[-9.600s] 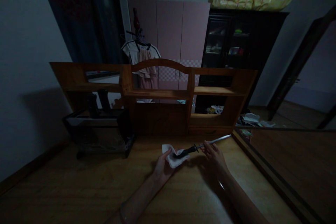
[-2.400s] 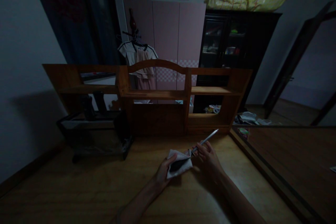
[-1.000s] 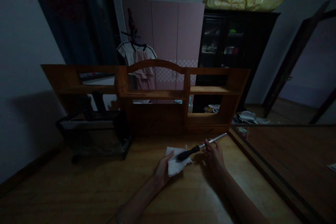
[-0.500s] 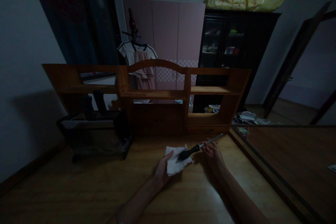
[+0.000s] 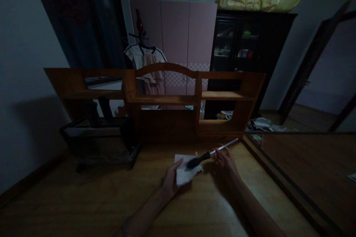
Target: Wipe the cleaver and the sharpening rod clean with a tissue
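My left hand (image 5: 171, 178) grips a white paper tissue (image 5: 183, 175), its thumb lying over the near-left edge. Across the tissue rests the black handle of a screwdriver (image 5: 198, 160), whose thin metal shaft points up and to the right. The fingers of my right hand (image 5: 226, 160) are closed on that shaft, close to where it meets the handle. Both hands are above the wooden desk (image 5: 111, 203). The underside of the tissue and the left fingers beneath it are hidden.
A wooden shelf unit (image 5: 162, 99) stands along the back of the desk. At the left is a dark rack (image 5: 97, 144) with black-handled things upright in it. A raised wooden edge (image 5: 278, 176) borders the desk on the right. Beyond are a pink wardrobe (image 5: 175, 33) and a black cabinet (image 5: 272, 40).
The screwdriver has shifted slightly: its handle lies a little further left on the tissue, and its tip sits a bit higher and further right. Both hands keep their hold.
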`<act>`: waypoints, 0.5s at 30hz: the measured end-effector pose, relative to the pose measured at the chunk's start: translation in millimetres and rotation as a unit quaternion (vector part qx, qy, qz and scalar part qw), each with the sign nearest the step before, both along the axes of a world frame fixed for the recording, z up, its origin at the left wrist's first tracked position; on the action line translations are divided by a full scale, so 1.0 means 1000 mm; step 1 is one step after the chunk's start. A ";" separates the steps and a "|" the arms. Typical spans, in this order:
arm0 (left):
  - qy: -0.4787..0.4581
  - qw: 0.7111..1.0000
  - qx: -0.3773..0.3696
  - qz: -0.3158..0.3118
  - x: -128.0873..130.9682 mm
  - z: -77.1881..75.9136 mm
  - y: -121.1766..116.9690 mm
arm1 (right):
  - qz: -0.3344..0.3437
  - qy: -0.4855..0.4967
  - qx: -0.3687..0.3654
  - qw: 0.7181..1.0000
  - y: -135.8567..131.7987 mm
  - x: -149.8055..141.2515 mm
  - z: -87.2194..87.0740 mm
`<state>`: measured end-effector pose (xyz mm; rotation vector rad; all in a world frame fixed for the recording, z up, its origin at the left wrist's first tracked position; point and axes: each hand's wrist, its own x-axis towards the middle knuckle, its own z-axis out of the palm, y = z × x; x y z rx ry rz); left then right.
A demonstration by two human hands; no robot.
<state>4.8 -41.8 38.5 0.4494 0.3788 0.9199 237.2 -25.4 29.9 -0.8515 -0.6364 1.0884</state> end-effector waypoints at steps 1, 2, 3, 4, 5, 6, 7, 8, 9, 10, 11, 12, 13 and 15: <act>-0.006 1.000 0.003 0.005 0.000 0.000 0.001 | -0.001 0.005 -0.005 1.000 0.001 0.000 -0.001; -0.010 1.000 0.006 0.008 0.000 -0.001 0.001 | -0.002 0.008 -0.008 1.000 0.001 0.001 -0.002; -0.011 1.000 0.008 0.009 0.000 -0.001 0.002 | 0.000 0.011 -0.010 1.000 0.002 0.001 -0.002; -0.008 1.000 0.007 0.010 0.000 -0.002 0.002 | 0.000 0.013 -0.009 1.000 0.002 0.001 -0.003; -0.003 1.000 0.006 0.012 0.000 -0.002 0.002 | 0.001 0.014 -0.008 1.000 0.002 0.001 -0.003; 0.003 1.000 0.006 0.014 0.000 -0.002 0.003 | 0.003 0.015 -0.007 1.000 0.001 0.001 -0.002; 0.008 1.000 0.007 0.015 -0.001 -0.002 0.003 | 0.005 0.016 -0.007 1.000 0.001 0.001 -0.002; 0.011 1.000 0.007 0.015 -0.001 -0.001 0.003 | 0.009 0.018 -0.006 1.000 0.001 0.001 -0.002; 0.011 1.000 0.006 0.015 -0.001 -0.001 0.003 | 0.012 0.020 -0.005 1.000 0.000 0.001 -0.001; 0.008 1.000 0.004 0.014 -0.001 0.000 0.003 | 0.014 0.022 -0.003 1.000 0.000 0.000 -0.001; 0.004 1.000 0.002 0.013 -0.001 0.001 0.003 | 0.014 0.023 -0.001 1.000 0.000 0.000 0.000; 0.003 1.000 0.000 0.012 -0.001 0.002 0.003 | 0.012 0.023 0.001 1.000 0.000 -0.001 0.000; 0.004 1.000 -0.001 0.012 0.000 0.003 0.002 | 0.011 0.022 0.002 1.000 0.000 -0.001 -0.001; 0.011 1.000 -0.002 0.015 0.000 0.004 0.002 | 0.008 0.021 0.002 1.000 0.000 -0.001 -0.002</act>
